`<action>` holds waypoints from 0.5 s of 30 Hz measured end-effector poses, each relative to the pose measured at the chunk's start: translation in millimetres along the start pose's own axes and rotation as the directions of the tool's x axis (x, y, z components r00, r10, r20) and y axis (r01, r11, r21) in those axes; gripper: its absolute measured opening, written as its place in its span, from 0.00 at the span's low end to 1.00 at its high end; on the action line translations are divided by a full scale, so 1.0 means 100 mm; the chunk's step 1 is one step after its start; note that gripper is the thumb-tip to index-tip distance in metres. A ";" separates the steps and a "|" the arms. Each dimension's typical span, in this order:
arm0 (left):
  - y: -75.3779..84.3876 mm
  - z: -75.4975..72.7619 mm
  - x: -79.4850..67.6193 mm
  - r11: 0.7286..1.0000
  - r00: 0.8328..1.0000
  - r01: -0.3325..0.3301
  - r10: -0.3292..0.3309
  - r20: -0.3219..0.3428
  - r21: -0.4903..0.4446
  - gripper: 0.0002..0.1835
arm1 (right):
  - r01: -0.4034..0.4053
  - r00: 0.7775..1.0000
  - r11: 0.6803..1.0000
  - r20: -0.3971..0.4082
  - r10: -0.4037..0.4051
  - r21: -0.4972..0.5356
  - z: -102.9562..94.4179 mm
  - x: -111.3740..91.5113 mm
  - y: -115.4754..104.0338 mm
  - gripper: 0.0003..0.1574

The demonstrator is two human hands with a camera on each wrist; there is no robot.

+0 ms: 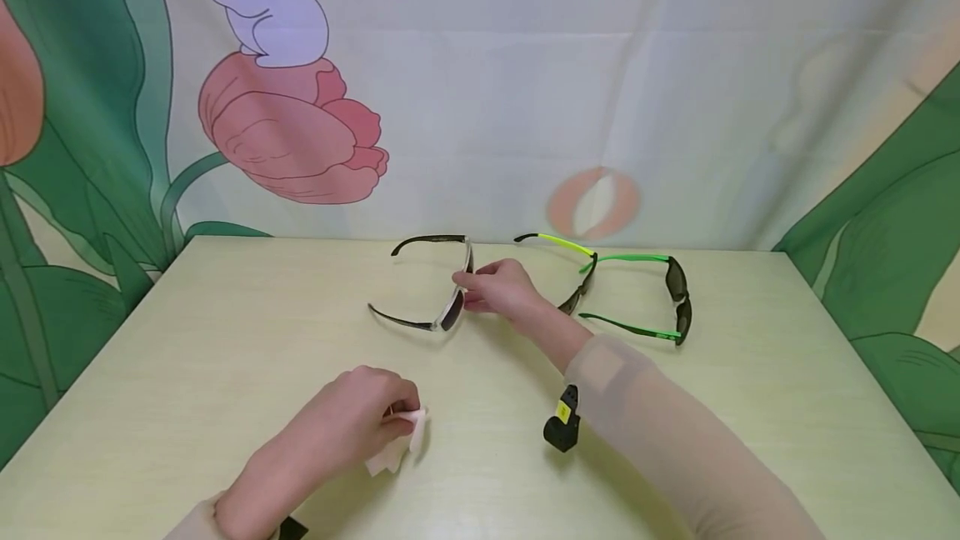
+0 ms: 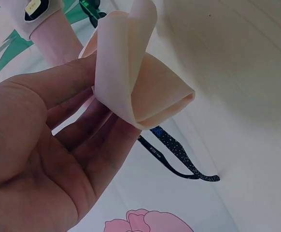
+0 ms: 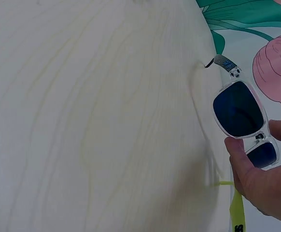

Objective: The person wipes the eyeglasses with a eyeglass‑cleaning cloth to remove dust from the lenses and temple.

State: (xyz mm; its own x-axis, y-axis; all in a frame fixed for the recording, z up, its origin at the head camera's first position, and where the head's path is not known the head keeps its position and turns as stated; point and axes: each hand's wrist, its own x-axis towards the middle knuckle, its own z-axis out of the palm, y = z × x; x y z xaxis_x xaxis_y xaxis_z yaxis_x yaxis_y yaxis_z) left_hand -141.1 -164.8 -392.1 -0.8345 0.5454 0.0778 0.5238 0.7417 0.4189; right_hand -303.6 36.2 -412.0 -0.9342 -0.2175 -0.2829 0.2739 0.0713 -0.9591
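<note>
Sunglasses with a clear frame, dark lenses and speckled dark temples [image 1: 452, 311] stand near the far side of the table, temples spread to the left. My right hand [image 1: 510, 290] pinches them near the bridge; the right wrist view shows thumb and fingers at the clear frame [image 3: 239, 110]. Closer to me, my left hand [image 1: 360, 415] holds a folded, pale peach cloth [image 2: 114, 67] between thumb and fingers. The cloth hangs just above the table, apart from the sunglasses.
To the right lie sunglasses with yellow-green temples [image 1: 566, 245], partly behind my right arm. Beside them, sunglasses with green temples [image 1: 677, 280] have their lenses facing right. A printed curtain [image 1: 480, 107] hangs behind the table's back edge.
</note>
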 end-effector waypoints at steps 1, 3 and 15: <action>0.00 0.00 0.00 1.000 1.000 -0.001 0.001 -0.001 0.002 0.10 | -0.002 1.000 1.000 0.002 0.002 -0.006 0.02 0.00 -0.01 0.34; 0.00 0.01 0.00 1.000 1.000 -0.005 0.005 -0.004 0.005 0.10 | -0.005 1.000 1.000 0.003 0.005 -0.022 0.05 0.01 -0.02 0.33; 0.02 0.01 -0.01 1.000 1.000 -0.008 0.008 0.017 -0.014 0.11 | -0.009 0.999 0.988 -0.032 0.004 -0.155 0.15 0.11 -0.01 0.30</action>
State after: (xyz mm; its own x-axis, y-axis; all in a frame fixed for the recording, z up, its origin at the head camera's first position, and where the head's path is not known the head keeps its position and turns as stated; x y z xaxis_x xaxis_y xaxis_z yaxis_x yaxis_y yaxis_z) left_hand -139.0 -163.9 -392.6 -0.8272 0.5581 0.0655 0.5280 0.7320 0.4306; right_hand -310.3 19.6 -414.3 -0.9400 -0.1856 -0.2863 0.2433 0.2234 -0.9439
